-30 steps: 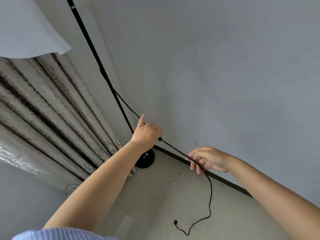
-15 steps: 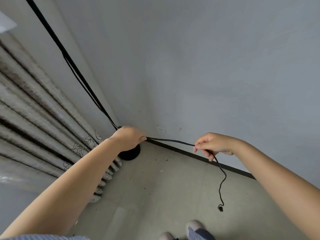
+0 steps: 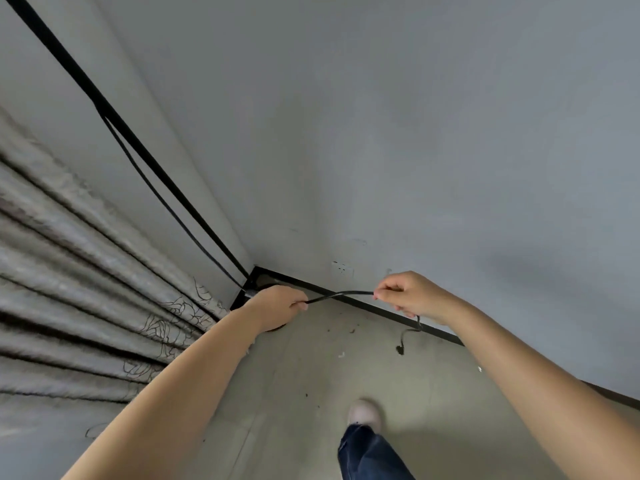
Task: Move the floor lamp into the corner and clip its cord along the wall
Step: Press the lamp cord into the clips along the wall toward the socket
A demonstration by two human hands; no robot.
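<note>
Black cord [image 3: 341, 294] stretched between left hand [image 3: 277, 304], right hand [image 3: 412, 295] fingers.

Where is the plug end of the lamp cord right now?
In the head view, the plug end dangles below the right hand, right of centre, just in front of the black baseboard.

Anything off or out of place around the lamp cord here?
The thin black lamp cord is stretched between left hand and right hand, unclipped; its plug end dangles. Dark specks litter the grey floor near the black baseboard.
</note>
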